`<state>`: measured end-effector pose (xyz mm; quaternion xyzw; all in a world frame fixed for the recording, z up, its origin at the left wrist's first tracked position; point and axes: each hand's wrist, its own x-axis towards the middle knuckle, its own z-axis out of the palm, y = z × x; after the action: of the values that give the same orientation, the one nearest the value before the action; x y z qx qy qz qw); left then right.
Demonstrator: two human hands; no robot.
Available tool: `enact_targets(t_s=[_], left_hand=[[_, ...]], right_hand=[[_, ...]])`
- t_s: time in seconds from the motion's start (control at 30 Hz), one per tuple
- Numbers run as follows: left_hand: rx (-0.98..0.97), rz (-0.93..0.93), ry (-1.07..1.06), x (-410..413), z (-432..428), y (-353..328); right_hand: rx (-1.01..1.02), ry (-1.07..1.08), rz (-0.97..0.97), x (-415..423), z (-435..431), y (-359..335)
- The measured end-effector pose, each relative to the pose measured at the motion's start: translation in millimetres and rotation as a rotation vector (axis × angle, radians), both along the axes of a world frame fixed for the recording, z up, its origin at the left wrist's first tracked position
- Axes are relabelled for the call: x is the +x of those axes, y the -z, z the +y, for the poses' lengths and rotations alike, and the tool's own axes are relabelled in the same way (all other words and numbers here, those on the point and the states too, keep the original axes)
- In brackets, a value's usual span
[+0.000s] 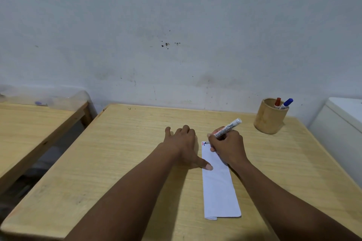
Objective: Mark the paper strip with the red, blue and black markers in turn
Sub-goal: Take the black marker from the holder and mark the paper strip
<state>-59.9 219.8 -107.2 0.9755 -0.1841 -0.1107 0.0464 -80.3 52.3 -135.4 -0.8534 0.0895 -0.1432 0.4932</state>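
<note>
Paper strip (220, 188) under left hand's (183, 143) flat thumb; right hand (227, 146) grips marker (227, 128).

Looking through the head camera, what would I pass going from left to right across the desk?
Left hand flat on the wooden table → paper strip → right hand holding a marker → bamboo cup holding the red marker and blue marker → white cabinet.

On the wooden table (121, 154), the left hand (183, 143) pins the white paper strip (219, 188) with its thumb. The right hand (227, 147) grips a black marker (228, 127), tip on the strip's far end beside red and blue marks. A bamboo cup (270, 118) holds the red marker (277, 102) and blue marker (287, 103).
</note>
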Motion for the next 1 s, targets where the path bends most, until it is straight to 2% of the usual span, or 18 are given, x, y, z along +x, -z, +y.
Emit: enact_targets(t_s=[0.4,0.57,0.73,0.8,0.9,1.0], left_hand=[[-0.014,0.023,-0.014,1,-1,0],[-0.058,0.027,-0.028,2,1,1],[-0.274,0.097,-0.092,10,14,-8],[-0.275,0.081,-0.109,16,25,-11],[-0.287,0.058,-0.115,25,40,-11],[-0.315,0.037,-0.111,29,46,-8]], right_hand=[[0.026,-0.016,0.023,2,-1,3],[0.304,0.049,0.022,7,-6,1],[0.541,0.080,0.034,13,-6,-4],[0.631,0.074,0.046,14,-7,-9],[0.659,0.086,0.038,14,-6,-16],[0.582,0.096,0.008,18,-4,-28]])
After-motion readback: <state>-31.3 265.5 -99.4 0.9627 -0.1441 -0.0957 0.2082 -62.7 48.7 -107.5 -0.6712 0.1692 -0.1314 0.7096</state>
